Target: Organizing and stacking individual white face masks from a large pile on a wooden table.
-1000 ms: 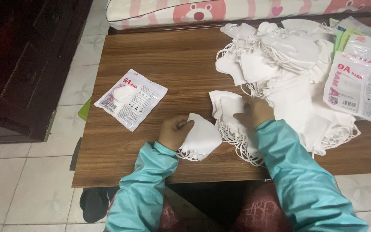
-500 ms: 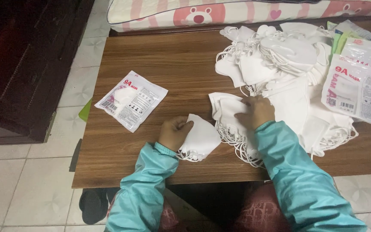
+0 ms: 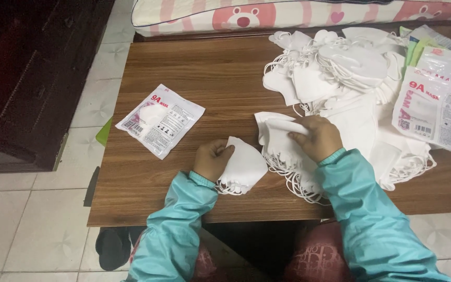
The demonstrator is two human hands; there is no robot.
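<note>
- Nearest, the left hand (image 3: 212,159) had its fingers curled and clamped on the edge of a folded white mask (image 3: 244,167) lying near the table's (image 3: 184,68) near edge; its ear loops hung by that edge and could likely catch on the turquoise sleeve (image 3: 176,224).
- Just right, the right hand (image 3: 317,137) pressed down with fingers together on a small stack of masks (image 3: 277,141); lifting one could drag its neighbours, since the loops beneath looked tangled.
- Left of the hands, a sealed mask packet (image 3: 160,120) lay close to the table's left edge, so a stray nudge might push it off.
- Farther right, the big heap of loose masks (image 3: 340,73) and the spare packets (image 3: 437,112) crowded together and might slide.
</note>
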